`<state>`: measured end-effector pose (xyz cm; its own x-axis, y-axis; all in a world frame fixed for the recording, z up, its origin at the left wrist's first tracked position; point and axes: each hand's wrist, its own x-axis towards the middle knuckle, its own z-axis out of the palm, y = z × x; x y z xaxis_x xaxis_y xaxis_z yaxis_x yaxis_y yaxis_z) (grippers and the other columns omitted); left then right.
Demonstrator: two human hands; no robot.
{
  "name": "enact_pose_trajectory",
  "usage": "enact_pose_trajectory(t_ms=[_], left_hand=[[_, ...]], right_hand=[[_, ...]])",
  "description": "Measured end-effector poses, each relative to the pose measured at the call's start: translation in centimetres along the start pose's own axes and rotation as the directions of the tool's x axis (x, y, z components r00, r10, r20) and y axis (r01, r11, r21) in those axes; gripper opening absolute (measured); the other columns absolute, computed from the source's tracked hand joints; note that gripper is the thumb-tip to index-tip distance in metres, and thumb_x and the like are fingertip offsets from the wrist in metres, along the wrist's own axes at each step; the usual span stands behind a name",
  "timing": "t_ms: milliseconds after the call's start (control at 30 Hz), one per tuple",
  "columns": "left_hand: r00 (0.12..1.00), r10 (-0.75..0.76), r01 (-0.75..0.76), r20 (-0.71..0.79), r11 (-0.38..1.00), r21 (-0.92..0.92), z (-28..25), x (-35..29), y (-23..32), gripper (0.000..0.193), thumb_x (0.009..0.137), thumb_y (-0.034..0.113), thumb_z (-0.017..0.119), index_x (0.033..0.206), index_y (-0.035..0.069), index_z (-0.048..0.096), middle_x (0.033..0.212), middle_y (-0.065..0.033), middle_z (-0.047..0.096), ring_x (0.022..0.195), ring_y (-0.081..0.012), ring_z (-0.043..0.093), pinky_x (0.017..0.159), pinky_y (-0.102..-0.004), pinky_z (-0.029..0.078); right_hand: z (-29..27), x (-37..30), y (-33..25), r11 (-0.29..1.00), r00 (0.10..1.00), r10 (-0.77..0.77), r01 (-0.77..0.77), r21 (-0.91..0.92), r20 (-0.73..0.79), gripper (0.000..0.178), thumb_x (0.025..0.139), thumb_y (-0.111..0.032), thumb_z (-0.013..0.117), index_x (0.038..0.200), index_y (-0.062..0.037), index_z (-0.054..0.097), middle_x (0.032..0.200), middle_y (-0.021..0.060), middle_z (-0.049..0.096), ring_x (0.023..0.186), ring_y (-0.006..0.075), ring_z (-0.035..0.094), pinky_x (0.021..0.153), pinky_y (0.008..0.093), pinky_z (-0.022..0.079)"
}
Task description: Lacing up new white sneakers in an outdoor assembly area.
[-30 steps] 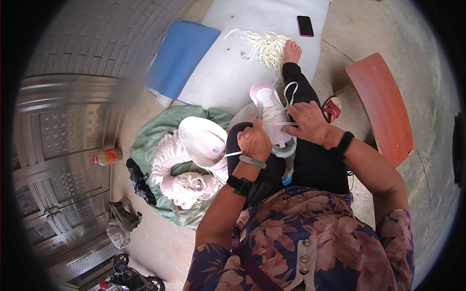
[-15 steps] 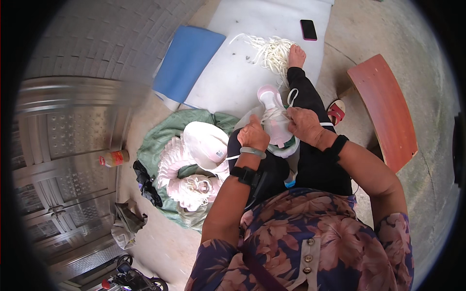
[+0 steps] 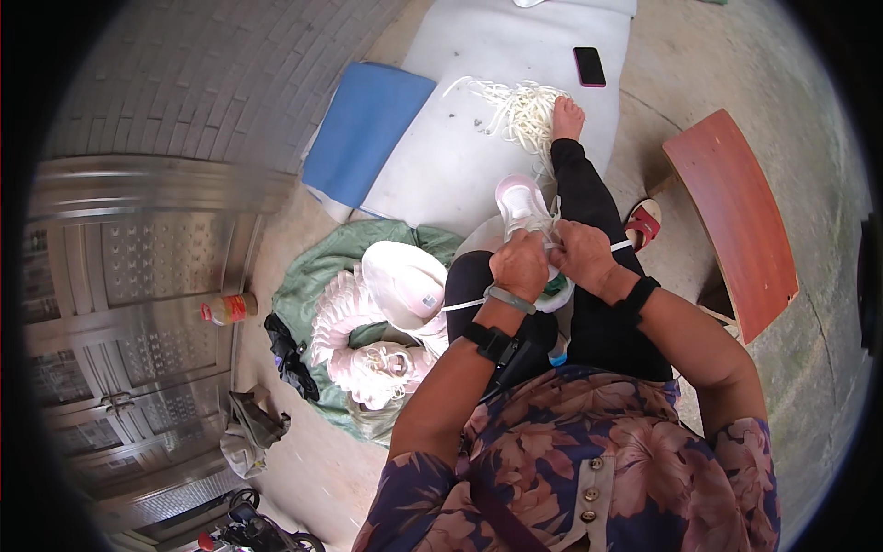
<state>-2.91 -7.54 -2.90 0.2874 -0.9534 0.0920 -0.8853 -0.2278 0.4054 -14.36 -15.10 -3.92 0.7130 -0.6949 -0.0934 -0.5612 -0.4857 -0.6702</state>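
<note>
A white and pale pink shoe upper (image 3: 522, 200) lies between my thighs, its rounded toe pointing away from me. White shoelace (image 3: 543, 224) crosses its front and is partly covered by my fingers. My left hand (image 3: 521, 265) is closed over the left side of the upper, fingers bent at the lace. Close beside it, my right hand (image 3: 585, 253) pinches at the lace from the right. The two hands nearly touch, and the exact strand in each is hard to make out. Below them, a bit of green and white material (image 3: 555, 293) shows.
Left of my knee, a green cloth (image 3: 308, 253) bears a ring of stacked pink shoe uppers (image 3: 333, 317) and a white bowl-shaped piece (image 3: 391, 276). Loose white laces (image 3: 529, 115) lie by my foot on a white mat (image 3: 418, 175). A red-brown bench (image 3: 736, 212) stands at right.
My left hand has moved right and in over the upper, now close to my right hand. The lace loop that stood up by my right hand is lower. The whole view has shifted slightly.
</note>
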Motion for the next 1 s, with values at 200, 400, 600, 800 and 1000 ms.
enact_pose_trajectory(t_ms=[200,400,600,800,1000], left_hand=[[0.998,-0.062,0.062,-0.002,0.998,-0.018,1.4,0.5,-0.2,0.007,0.074,0.015,0.055,0.076,0.01,0.06,0.073,-0.01,0.056,0.07,-0.0312,0.056,0.06,-0.0411,0.045],[0.999,-0.042,0.044,0.031,0.996,-0.071,1.2,0.2,-0.3,0.01,0.073,0.017,0.058,0.08,0.011,0.061,0.074,-0.0097,0.056,0.071,-0.0309,0.057,0.062,-0.041,0.045],[0.995,0.027,-0.039,0.093,0.991,0.131,1.5,0.1,0.3,0.007,0.071,0.014,0.058,0.076,0.009,0.057,0.072,-0.0095,0.053,0.063,-0.0304,0.057,0.054,-0.0407,0.045],[0.991,0.118,-0.124,0.063,0.987,0.106,0.3,0.9,1.5,0.004,0.069,0.009,0.055,0.073,0.008,0.054,0.081,-0.0113,0.053,0.061,-0.0302,0.058,0.052,-0.0403,0.046],[0.96,0.221,-0.22,-0.173,0.975,0.026,-3.3,-3.5,0.0,0.002,0.067,0.003,0.054,0.067,0.004,0.052,0.08,-0.0149,0.058,0.072,-0.0319,0.06,0.059,-0.0381,0.048]], right_hand=[[0.4,0.0,0.8,0.998,0.998,-0.05,0.049,-0.028,-0.045,0.02,0.069,-0.016,0.057,0.082,-0.0024,0.051,0.08,0.016,0.057,0.077,0.0325,0.058,0.067,0.0411,0.046],[0.4,0.0,1.4,0.996,0.996,-0.087,0.087,0.011,0.019,0.014,0.069,-0.013,0.055,0.076,-0.0021,0.052,0.076,0.0172,0.057,0.077,0.0341,0.057,0.067,0.0417,0.045],[1.0,0.3,1.6,0.989,0.991,-0.108,0.115,0.09,-0.075,0.011,0.068,-0.011,0.055,0.076,-0.0036,0.052,0.077,0.0154,0.057,0.077,0.0338,0.056,0.068,0.0417,0.045],[0.0,-0.7,1.1,0.988,0.997,-0.061,0.066,0.143,-0.039,0.015,0.068,-0.011,0.056,0.081,-0.0046,0.053,0.08,0.0143,0.056,0.079,0.033,0.056,0.07,0.0408,0.045],[-0.2,-1.7,1.9,0.982,0.982,-0.169,0.176,0.071,-0.087,0.037,0.066,-0.006,0.057,0.102,-0.0078,0.051,0.08,0.0123,0.055,0.074,0.0319,0.057,0.065,0.0382,0.046]])
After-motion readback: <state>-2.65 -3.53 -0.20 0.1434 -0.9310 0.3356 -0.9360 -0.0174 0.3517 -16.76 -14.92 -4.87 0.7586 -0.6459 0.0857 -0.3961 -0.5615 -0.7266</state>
